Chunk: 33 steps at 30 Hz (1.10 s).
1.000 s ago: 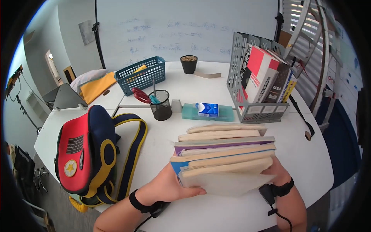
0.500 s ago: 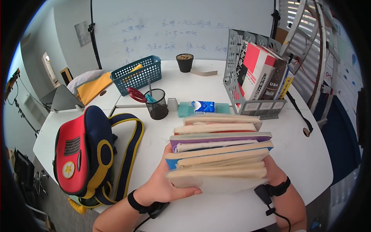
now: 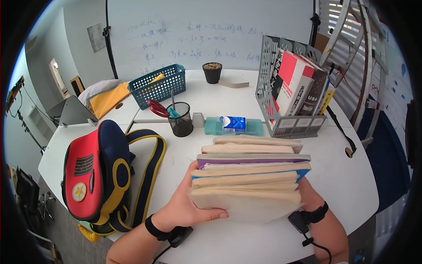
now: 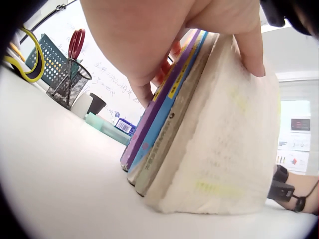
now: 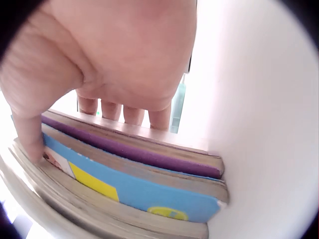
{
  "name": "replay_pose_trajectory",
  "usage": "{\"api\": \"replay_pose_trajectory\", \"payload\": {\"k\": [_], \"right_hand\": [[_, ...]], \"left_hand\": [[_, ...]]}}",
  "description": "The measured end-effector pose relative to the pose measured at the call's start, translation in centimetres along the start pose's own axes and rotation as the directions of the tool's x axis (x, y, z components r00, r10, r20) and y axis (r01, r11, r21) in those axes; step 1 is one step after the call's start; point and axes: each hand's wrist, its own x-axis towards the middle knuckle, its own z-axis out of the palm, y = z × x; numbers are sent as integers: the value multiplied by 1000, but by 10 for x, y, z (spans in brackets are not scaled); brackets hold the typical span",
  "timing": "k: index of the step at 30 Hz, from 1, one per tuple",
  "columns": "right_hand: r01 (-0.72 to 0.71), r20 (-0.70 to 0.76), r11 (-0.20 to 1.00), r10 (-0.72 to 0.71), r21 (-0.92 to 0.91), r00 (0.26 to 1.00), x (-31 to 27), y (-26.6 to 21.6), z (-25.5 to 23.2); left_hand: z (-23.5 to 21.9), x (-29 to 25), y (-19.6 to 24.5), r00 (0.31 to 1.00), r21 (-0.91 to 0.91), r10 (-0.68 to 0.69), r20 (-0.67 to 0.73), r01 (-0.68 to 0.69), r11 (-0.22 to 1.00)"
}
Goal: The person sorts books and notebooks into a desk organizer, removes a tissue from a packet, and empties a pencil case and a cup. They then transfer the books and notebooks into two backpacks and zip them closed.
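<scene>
A row of several books [image 3: 248,174] stands on edge on the white table, page edges up in the head view. My left hand [image 3: 187,202] grips the row's left end. In the left wrist view, its thumb lies on the whitish front book [image 4: 219,144] and its fingers reach behind a purple-spined book [image 4: 160,99]. At the right end my right hand [image 3: 310,196] holds some of the books. In the right wrist view, its thumb [image 5: 30,137] presses beside a blue-covered book [image 5: 144,181], and the other fingers go over the far side.
A red and navy bag [image 3: 94,171] with a strap stands left. Behind the books are a mesh pen cup [image 3: 181,125] with scissors, a teal case [image 3: 214,126] with a blue pack [image 3: 234,124] on it, and a grey file rack [image 3: 296,126] of books. Farther back: a basket [image 3: 160,88] and plant pot [image 3: 212,74].
The held books have shifted slightly left, and the nearer ones stand more evenly. The blue cover now shows at the right end instead of the left. Both hands keep their hold.
</scene>
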Motion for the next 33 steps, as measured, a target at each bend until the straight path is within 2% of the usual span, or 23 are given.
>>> {"api": "replay_pose_trajectory", "payload": {"k": [2, 4, 8, 10, 11, 12, 13, 15, 17, 18, 19, 20, 22, 24, 25, 26, 27, 28, 29, 30, 31, 32, 33], "right_hand": [[15, -32, 999, -14, 39, 999, 1, 6, 1], [15, -64, 989, -6, 146, 998, 1, 14, 2], [-22, -83, 998, 26, 51, 996, -4, 3, 6], [121, 200, 941, -191, 317, 961, -2, 9, -3], [120, 202, 942, -190, 314, 961, -1, 6, 2], [167, 180, 986, -159, -29, 971, 0, 1, 13], [185, 147, 911, -139, -368, 979, 1, -3, 21], [165, 136, 924, -125, -345, 983, 1, -6, 27], [144, 126, 935, -108, -323, 986, 0, -10, 32], [160, 121, 967, -137, -199, 983, -2, -12, 35], [171, 111, 983, -162, -72, 981, -4, -12, 38], [164, 108, 984, -156, -72, 982, -3, -14, 41], [-6, -7, 999, 6, -46, 1000, 2, -21, 47], [3, -41, 987, -9, -160, 999, 10, -8, 43], [-69, -80, 956, 49, -285, 996, 13, -2, 38], [-147, -127, 905, 104, -400, 986, 13, 3, 33], [-147, -127, 908, 105, -393, 986, 12, -3, 27], [-235, -196, 856, 160, -460, 967, 11, -14, 20], [-327, -265, 791, 215, -517, 940, 10, -20, 15], [-324, -258, 794, 218, -514, 941, 10, -24, 10], [-363, -289, 836, 258, -412, 922, 9, -28, 4], [-398, -319, 866, 301, -303, 899, 7, -31, 1], [-431, -267, 856, 361, -286, 894, 7, -33, 5]], "left_hand": [[1, 1, -3, 988, 174, 120, 101, -136, 975], [2, -2, -7, 993, 161, 92, 70, -102, 982], [2, -2, -2, 998, 162, 30, 53, -39, 986], [2, 0, -4, 997, 64, 16, 76, -21, 998], [2, 1, -5, 995, -31, 3, 95, 0, 1000], [3, 2, -6, 996, -31, 4, 93, -1, 1000], [4, 3, -6, 994, 27, 35, 102, -38, 999], [4, 4, -6, 991, 85, 66, 115, -76, 993], [3, 2, -9, 996, 264, 65, 54, -77, 961], [3, 2, -7, 996, 263, 64, 54, -76, 962], [6, 1, -3, 1000, 140, 13, -15, -11, 990], [9, 0, 1, 996, 10, -47, -75, 48, 999], [8, 5, 3, 988, -35, -133, -74, 130, 991], [0, 11, -13, 966, 17, -228, -124, 232, 973], [-2, 12, -16, 965, 18, -232, -123, 236, 972], [-5, 11, -20, 970, 164, -213, -117, 231, 959], [-9, 11, -22, 975, 311, -194, -110, 219, 925], [-15, 9, -16, 973, 326, -200, -113, 227, 918], [-19, 7, -6, 966, 586, -106, -237, 229, 777], [-22, 8, 1, 947, 784, 27, -321, 250, 569], [-30, 9, 5, 917, 604, -43, -397, 297, 740], [-36, 10, 10, 918, 604, -43, -394, 294, 741], [-41, 11, 15, 903, 483, -229, -364, 393, 782]]}}
